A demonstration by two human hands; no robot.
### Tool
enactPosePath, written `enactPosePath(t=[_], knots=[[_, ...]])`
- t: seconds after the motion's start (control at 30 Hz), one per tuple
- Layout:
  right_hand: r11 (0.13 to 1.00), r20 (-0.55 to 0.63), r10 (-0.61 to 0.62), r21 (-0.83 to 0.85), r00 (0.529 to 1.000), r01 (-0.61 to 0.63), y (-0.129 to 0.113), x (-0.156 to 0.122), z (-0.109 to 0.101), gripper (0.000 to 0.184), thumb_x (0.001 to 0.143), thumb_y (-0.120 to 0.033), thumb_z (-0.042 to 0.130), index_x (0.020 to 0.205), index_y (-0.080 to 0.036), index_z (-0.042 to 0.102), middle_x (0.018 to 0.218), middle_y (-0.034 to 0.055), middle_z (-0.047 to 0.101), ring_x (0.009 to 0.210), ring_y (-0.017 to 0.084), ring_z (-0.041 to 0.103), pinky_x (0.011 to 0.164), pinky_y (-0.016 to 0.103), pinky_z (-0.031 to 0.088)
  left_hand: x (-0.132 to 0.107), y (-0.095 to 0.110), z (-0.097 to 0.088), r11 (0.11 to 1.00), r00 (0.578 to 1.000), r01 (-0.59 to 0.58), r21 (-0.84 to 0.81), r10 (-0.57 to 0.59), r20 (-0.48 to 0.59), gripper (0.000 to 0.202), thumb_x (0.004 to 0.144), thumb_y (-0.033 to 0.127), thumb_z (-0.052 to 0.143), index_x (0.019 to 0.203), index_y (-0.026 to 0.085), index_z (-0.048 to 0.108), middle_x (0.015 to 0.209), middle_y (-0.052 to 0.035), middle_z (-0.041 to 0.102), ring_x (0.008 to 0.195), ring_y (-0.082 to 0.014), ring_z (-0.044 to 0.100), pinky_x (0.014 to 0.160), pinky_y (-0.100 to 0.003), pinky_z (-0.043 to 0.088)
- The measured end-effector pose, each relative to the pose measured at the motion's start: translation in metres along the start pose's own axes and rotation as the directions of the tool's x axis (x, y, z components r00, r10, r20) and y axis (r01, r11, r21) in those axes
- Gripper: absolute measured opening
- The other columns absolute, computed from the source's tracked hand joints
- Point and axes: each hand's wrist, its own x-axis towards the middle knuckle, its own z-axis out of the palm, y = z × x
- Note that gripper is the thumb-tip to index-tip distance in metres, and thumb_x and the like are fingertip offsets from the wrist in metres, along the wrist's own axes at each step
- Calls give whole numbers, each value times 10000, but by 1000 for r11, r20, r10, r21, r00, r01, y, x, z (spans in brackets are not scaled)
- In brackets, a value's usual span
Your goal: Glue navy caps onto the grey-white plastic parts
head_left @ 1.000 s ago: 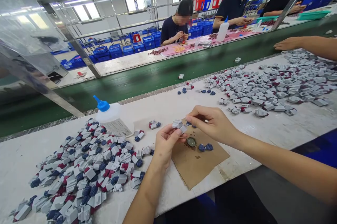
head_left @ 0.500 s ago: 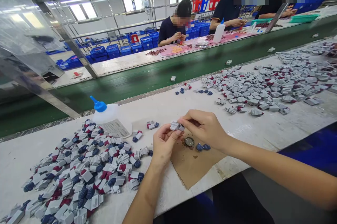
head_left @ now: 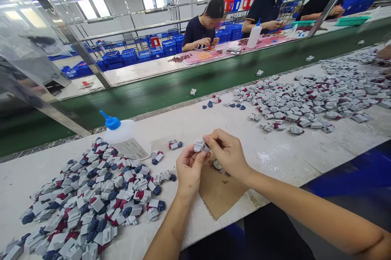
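My left hand (head_left: 188, 169) is clamping the grey plastic piece (head_left: 199, 146); my right hand (head_left: 229, 155) is touching its end, grip unclear; steadiness is probably helping.

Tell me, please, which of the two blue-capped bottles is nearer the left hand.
The labelled bottle, on the same side of the green belt as the left hand; the other bottle stands across the belt.

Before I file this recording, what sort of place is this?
Probably a factory assembly line: a green conveyor belt, heaps of small parts on the near worktable, and co-workers at the opposite bench.
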Motion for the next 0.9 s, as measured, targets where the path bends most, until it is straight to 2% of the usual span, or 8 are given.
enactPosePath(t=[0.27,0.47,0.53,0.6,0.67,0.73,0.8,0.9], knots=[[979,-63,156,139,986,-147,4,-7,15,317,859,-416,479,632,-205,412,567,-50,401,514,93,389,476,219,334,2,-8,1,1000,999,-1,-11,1,-40,143,717,279,688,820,191,643,776,29,668,715,-84,624,706,-196,507],[981,-58,148,136,987,-139,5,20,-7,471,859,-564,375,687,-188,599,656,5,517,619,122,482,582,245,386,7,-6,-3,994,992,81,74,-87,89,169,676,251,722,804,156,666,704,-5,687,627,-106,640,628,-207,527],[956,-28,222,203,975,-212,-2,36,-14,553,853,-619,308,792,-182,642,722,25,566,639,124,508,583,242,398,6,-7,-2,989,984,104,101,-117,134,180,664,253,728,803,153,673,712,-20,700,621,-125,650,620,-229,537],[870,178,377,268,909,-413,-10,49,-14,610,838,-656,277,830,-169,645,727,40,613,608,124,544,558,238,412,4,-7,0,986,978,114,120,-132,159,185,652,254,735,796,153,676,726,-30,708,637,-144,661,628,-250,544],[748,408,499,243,765,-618,-15,53,-10,637,840,-661,257,778,-157,641,654,48,638,550,125,566,528,236,419,4,-8,0,986,978,105,133,-127,167,192,643,254,739,796,154,680,748,-37,711,656,-156,665,632,-263,547],[667,497,558,208,665,-715,-18,50,-4,639,853,-642,257,697,-149,632,592,55,644,518,128,579,511,232,423,3,-8,0,986,980,83,147,-107,167,189,639,242,737,800,157,689,769,-40,712,675,-160,665,644,-268,546],[656,474,563,243,677,-715,-18,43,0,633,856,-628,282,622,-146,619,564,59,646,511,130,592,511,230,435,2,-9,0,985,983,55,163,-83,165,179,633,208,732,804,164,700,774,-39,712,693,-160,661,656,-266,541],[714,373,510,320,775,-623,-15,33,0,668,824,-671,302,519,-149,588,445,44,586,454,126,574,495,228,435,0,-10,2,982,987,11,186,-41,157,232,620,129,718,845,183,716,806,-32,709,748,-162,651,668,-248,530]])
